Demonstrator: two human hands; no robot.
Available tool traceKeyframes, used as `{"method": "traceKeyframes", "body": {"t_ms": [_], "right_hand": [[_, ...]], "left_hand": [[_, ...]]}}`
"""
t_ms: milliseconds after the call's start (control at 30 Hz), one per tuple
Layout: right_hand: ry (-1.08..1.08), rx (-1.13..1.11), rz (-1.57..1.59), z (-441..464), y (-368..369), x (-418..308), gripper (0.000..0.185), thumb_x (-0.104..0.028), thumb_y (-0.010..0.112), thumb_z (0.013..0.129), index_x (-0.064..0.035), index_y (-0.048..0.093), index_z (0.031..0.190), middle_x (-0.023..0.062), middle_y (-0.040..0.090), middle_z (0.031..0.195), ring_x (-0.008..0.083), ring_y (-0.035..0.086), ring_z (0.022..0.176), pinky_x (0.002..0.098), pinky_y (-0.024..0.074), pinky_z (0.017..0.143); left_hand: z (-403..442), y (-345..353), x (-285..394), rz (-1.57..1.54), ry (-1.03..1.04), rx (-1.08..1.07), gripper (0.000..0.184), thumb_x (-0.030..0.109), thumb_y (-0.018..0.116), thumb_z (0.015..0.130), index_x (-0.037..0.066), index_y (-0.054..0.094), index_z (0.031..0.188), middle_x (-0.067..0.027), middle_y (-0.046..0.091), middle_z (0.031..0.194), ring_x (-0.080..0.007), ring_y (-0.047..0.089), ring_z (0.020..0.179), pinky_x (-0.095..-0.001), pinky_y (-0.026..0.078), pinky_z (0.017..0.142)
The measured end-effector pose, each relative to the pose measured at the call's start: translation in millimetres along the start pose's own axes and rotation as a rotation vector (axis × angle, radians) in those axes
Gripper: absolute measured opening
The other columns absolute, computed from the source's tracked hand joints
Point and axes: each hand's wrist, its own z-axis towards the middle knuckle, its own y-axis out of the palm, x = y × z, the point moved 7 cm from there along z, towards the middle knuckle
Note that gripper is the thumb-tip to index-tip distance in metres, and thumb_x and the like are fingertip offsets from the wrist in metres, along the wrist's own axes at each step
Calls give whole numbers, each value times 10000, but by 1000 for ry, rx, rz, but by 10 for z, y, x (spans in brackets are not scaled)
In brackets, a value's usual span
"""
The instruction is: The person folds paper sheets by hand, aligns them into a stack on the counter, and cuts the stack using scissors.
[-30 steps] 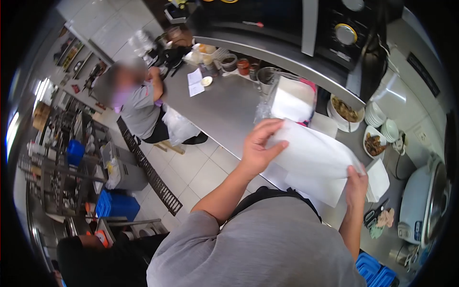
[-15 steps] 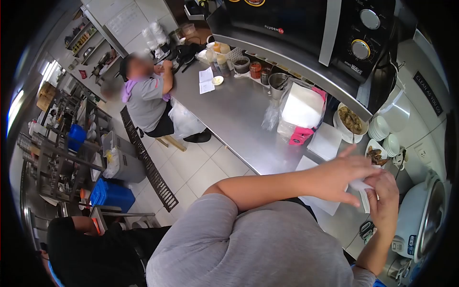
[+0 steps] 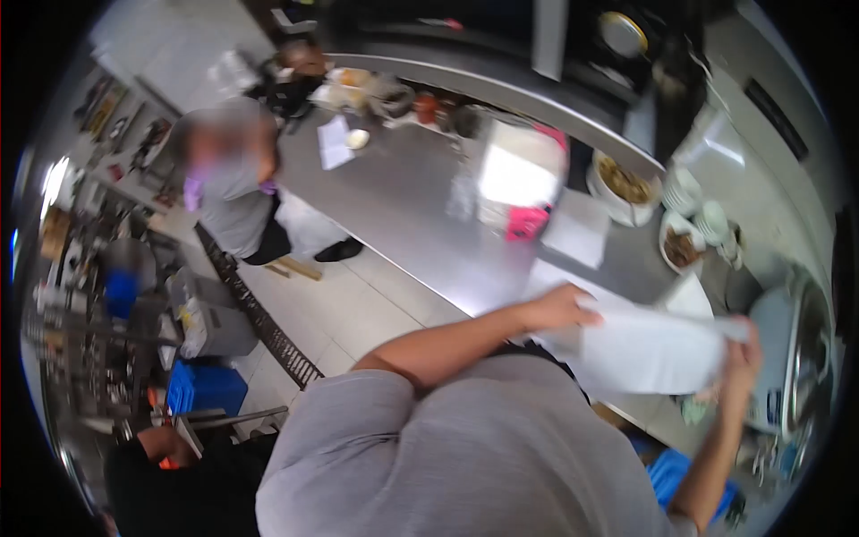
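A white paper sheet [image 3: 658, 353] is stretched between my two hands in front of my body, over the near edge of the steel counter. At its left end, my left hand [image 3: 562, 307] pinches the upper corner. My right hand [image 3: 741, 358] is closed on the right end, slightly blurred. More white paper [image 3: 577, 233] lies flat on the counter behind. A pack of white paper with pink wrapping [image 3: 523, 174] stands farther back. Behind the held sheet, another white folded piece [image 3: 689, 297] shows in part.
Beyond lie a bowl of food [image 3: 625, 188], a smaller dish of food [image 3: 682, 242] and stacked white bowls [image 3: 682, 192]. A large cooker [image 3: 792, 349] stands at right. A microwave [image 3: 447, 36] sits on the shelf above. Another person [image 3: 234, 215] sits at the counter's far end; another in black [image 3: 192, 483] is behind left.
My hands were close together over folded white paper; now they are apart with the sheet opened out between them. My view has shifted, and the counter appears farther left.
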Motion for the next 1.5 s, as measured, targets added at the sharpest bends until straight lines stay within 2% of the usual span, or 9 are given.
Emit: {"method": "traceKeyframes", "body": {"t_ms": [33, 67, 133, 167, 200, 333, 400, 700, 1500], "right_hand": [[203, 24, 99, -96, 133, 326, 258, -95, 610, 861, -25, 617, 1109, 30, 623, 930, 116, 553, 813, 242, 435, 712], [327, -4, -293, -169, 317, 229, 318, -185, 662, 860, -7, 615, 1119, 41, 624, 931, 131, 557, 820, 274, 444, 717], [272, 239, -59, -386, 678, 1220, 338, -277, 684, 881, 14, 623, 1042, 8, 611, 860, 121, 522, 754, 276, 422, 689], [335, 6, 113, -444, 1012, 1052, 248, -236, 681, 888, -5, 623, 958, -12, 573, 805, 89, 464, 709, 263, 392, 632], [341, 20, 112, -537, 1172, 1471, 191, -194, 677, 891, -14, 616, 902, -13, 537, 753, 68, 422, 675, 263, 373, 586], [391, 14, 114, -574, 1666, 1799, 225, -218, 658, 895, 4, 628, 917, 22, 573, 728, 106, 476, 664, 294, 413, 601], [363, -2, -1, -483, 1775, 1817, 263, -238, 660, 883, 18, 644, 943, 60, 620, 752, 137, 528, 675, 315, 442, 624], [472, 49, 50, -417, 1897, 1944, 239, -208, 668, 815, 27, 661, 855, 104, 618, 683, 160, 553, 613, 335, 450, 598], [238, 203, -279, -344, 1907, 1830, 125, -86, 621, 698, 8, 546, 663, 175, 568, 716, 342, 556, 751, 415, 467, 706]], "left_hand": [[15, -107, -304, -96, -176, 3, 413, 292, 716, 852, -22, 647, 1110, -80, 686, 994, -167, 626, 887, -308, 492, 813], [-22, -245, -540, -136, -283, 76, 421, 275, 724, 845, -26, 631, 1124, -99, 683, 996, -166, 629, 897, -317, 501, 808], [-144, -395, -772, -236, -329, 191, 363, 241, 699, 870, -22, 629, 1110, -107, 675, 1016, -170, 648, 890, -317, 523, 784], [-223, -484, -788, -103, -398, 230, 335, 206, 686, 877, -26, 620, 1110, -115, 676, 1004, -181, 668, 874, -319, 543, 789], [-283, -508, -877, -286, -416, 272, 311, 167, 673, 883, -33, 611, 1113, -113, 679, 971, -190, 681, 854, -318, 561, 782], [-235, -794, -1269, -96, -382, 419, 247, 94, 591, 897, -31, 625, 1107, -125, 696, 901, -182, 676, 708, -280, 553, 637], [-144, -956, -1113, 568, -293, 381, 236, 148, 650, 860, -33, 652, 1012, -124, 678, 773, -180, 644, 608, -289, 516, 562], [-20, -1075, -1315, 378, -359, 454, 278, 167, 690, 843, 25, 498, 700, -75, 575, 583, -141, 543, 410, -298, 432, 379], [39, -1137, -1278, 410, -420, 498, 251, 187, 694, 827, 7, 536, 750, -96, 580, 588, -197, 591, 423, -331, 480, 360]]}}
